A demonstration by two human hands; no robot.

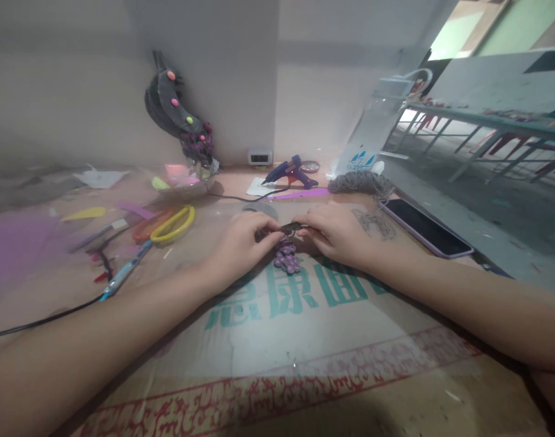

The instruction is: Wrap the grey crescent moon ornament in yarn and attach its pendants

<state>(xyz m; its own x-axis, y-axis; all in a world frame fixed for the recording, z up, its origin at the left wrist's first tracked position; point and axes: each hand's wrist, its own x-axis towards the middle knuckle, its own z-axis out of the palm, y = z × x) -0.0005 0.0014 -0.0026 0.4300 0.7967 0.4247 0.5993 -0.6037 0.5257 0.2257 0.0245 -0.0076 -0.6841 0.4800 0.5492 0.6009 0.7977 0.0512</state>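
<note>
My left hand and my right hand meet over the middle of the table, each with fingers pinched. Between the fingertips runs a small dark strip, gripped at both ends; its exact kind is not clear. Just below it, a cluster of small purple flower-like pieces hangs or lies; whether it touches the table I cannot tell. Behind the left hand a grey disc is partly covered. Loose grey yarn lies beside the right hand.
Scissors and a blue pen-like tool with a cable lie left. At the back are a bowl, a crescent-shaped craft, a glue gun and a clock. Yarn, a bottle and a phone are right.
</note>
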